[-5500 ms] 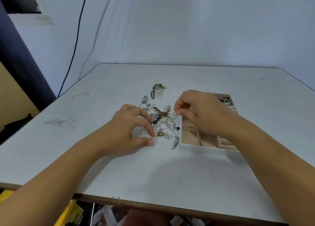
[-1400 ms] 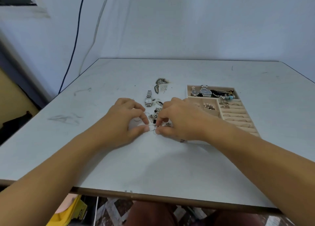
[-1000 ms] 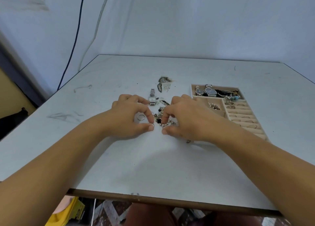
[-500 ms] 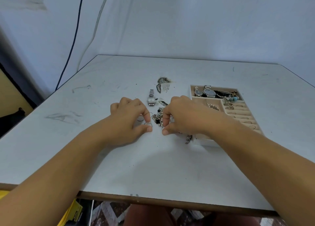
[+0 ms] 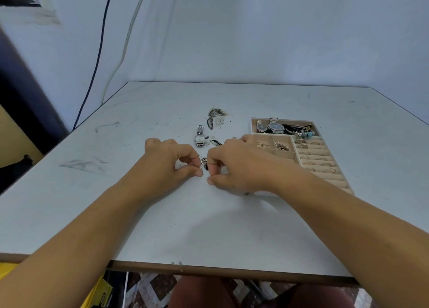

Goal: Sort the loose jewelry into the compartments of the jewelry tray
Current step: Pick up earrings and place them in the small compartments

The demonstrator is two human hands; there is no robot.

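A small tangle of loose jewelry (image 5: 204, 163) lies on the white table between my two hands. My left hand (image 5: 170, 166) pinches a thin ring or loop at the pile's left edge with thumb and forefinger. My right hand (image 5: 234, 166) pinches another small piece at the pile's right edge and hides most of the heap. The beige jewelry tray (image 5: 253, 127) sits just right of my right hand, with watches and bracelets in its far compartment, earrings in small squares and rings in the ring rolls.
A silver watch (image 5: 199, 139) lies on the table beyond my hands, with several small dark and silver pieces (image 5: 214, 118) farther back. The table's front edge (image 5: 209, 269) is close to my body. A wall and cables stand behind.
Both hands have stayed at the jewelry pile, with their fingertips drawing closer over small pieces. The view has shifted slightly.
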